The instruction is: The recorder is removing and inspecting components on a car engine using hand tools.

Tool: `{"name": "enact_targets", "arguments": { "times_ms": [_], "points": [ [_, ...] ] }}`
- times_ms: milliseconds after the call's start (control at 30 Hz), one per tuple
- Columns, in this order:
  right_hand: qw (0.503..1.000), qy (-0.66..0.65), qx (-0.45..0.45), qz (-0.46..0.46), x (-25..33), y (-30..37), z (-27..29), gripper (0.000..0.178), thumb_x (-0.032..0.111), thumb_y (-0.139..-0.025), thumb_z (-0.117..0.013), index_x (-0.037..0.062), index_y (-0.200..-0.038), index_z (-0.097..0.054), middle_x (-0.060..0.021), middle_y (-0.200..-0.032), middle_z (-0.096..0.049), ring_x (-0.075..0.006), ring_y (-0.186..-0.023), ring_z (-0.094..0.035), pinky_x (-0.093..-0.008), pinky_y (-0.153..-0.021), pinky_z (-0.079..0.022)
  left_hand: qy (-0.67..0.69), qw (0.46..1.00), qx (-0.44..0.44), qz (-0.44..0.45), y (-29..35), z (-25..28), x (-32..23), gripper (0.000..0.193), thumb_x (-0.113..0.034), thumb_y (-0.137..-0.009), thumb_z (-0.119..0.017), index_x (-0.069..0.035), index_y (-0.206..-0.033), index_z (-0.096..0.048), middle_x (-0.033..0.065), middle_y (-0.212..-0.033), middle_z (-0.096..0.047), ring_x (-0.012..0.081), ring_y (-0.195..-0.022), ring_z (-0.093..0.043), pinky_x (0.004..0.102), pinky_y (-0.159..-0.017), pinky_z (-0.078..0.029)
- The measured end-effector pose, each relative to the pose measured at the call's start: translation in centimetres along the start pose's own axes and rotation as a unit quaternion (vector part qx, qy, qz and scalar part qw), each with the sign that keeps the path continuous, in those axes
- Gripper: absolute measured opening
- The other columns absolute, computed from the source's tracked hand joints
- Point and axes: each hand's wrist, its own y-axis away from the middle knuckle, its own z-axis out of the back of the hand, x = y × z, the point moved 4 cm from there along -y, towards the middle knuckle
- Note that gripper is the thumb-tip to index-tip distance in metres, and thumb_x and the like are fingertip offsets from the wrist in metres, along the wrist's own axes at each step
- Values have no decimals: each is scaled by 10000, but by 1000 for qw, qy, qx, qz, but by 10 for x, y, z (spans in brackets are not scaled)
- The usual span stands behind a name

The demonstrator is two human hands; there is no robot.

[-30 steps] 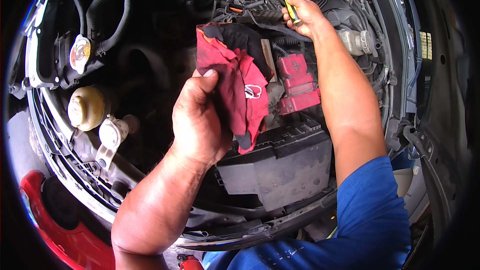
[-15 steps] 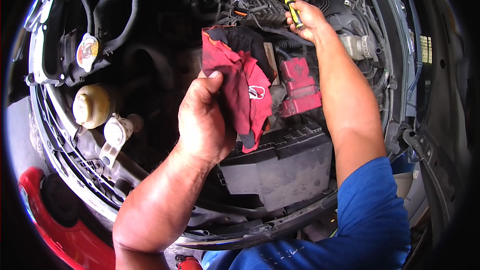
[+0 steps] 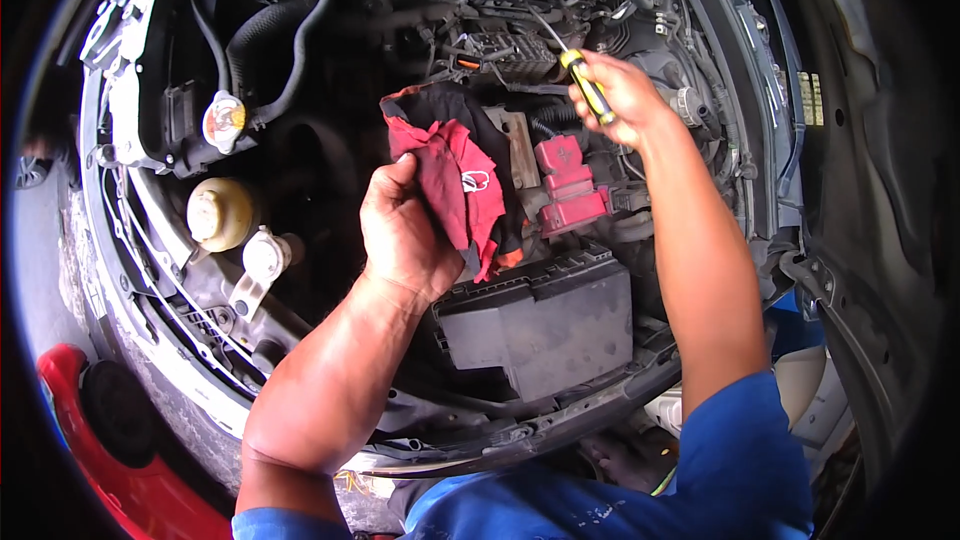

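Note:
A red and black cloth (image 3: 455,165) hangs bunched in my left hand (image 3: 405,230), whose thumb presses on it and whose fingers are hidden behind it. My right hand (image 3: 625,95) is closed round the yellow and black handle of a screwdriver (image 3: 588,86). Its thin metal shaft points up and left, toward hoses and fittings at the far side of the engine bay. A ribbed metal part with an orange connector (image 3: 466,62) lies left of the screwdriver. Below the right hand sits a red battery terminal cover (image 3: 572,190).
A black fuse box cover (image 3: 540,325) sits close to the front edge. Left are a yellowed reservoir (image 3: 220,214), a white-capped filler (image 3: 265,257) and a radiator cap (image 3: 225,120) with hoses. A red rounded object (image 3: 120,480) stands on the floor at lower left.
My right hand and the screwdriver have come lower and nearer, and the shaft now shows. The cloth has shifted slightly left, still in my left hand. The view has moved too.

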Motion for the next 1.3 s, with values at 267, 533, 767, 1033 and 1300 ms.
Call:
{"name": "enact_targets", "arguments": {
  "times_ms": [267,533,767,1033,1300],
  "points": [
    [988,13,118,103,-2,166,-17,547,102,-951,-488,61,-1482,-360,-107,-876,-620,-133,-578,-589,-274,-471,-498,58,998,24,-4,1,-1,-9,539,-422,-888,-483,-77,-1296,-553,110,-1308,-591,303,-1224,-534,464,-1096,-368],
    [888,297,43,348,-33,248,-56,580,-28,-853,-597,-15,-1415,-457,-105,-1044,-639,-136,-790,-593,-263,-779,-501,64,996,29,-51,10,-17,-20,464,-415,-949,-465,-94,-1258,-596,112,-1301,-601,314,-1228,-543,468,-1100,-379],
    [847,434,30,305,-63,247,-86,628,24,-811,-662,107,-1412,-499,-102,-795,-516,-274,-605,-553,-374,-581,-495,43,993,105,-22,10,-13,-14,515,-464,-988,-408,-82,-1306,-542,126,-1324,-585,319,-1205,-563,478,-1058,-430],
    [897,382,118,191,-51,255,-59,596,39,-818,-636,108,-1400,-521,-103,-860,-598,-223,-669,-600,-336,-642,-507,-31,994,67,-80,5,12,-27,530,-474,-964,-381,-90,-1286,-553,135,-1181,-659,324,-865,-665,426,-722,-566],
    [902,395,-55,167,-5,166,8,533,94,-840,-557,-28,-1355,-495,-230,-1121,-663,-285,-1058,-652,-370,-912,-494,-64,991,-50,-108,-2,7,-18,534,-463,-973,-379,-49,-1258,-560,173,-1086,-683,383,-731,-690,515,-650,-594]
  ]
}}
